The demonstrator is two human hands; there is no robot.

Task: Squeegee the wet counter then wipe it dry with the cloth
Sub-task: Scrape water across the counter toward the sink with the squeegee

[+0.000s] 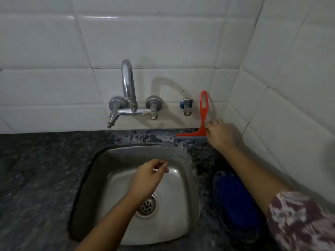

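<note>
Squeegee (203, 113) pickup: our right hand (220, 133) touches its handle, fingers (210, 125) there (grip unclear). Left hand (147, 175) idle, loosely curled. Next: firm grasp.

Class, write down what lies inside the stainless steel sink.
In the stainless steel sink, a round metal drain strainer sits in the floor. The left hand and forearm above hide part of that floor.

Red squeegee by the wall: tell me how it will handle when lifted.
The red squeegee looks like thin moulded plastic with an open loop, so probably light and stiff. It stands on its narrow blade edge, leaning on the tiled wall, so a nudge from the right hand may tip it.
</note>
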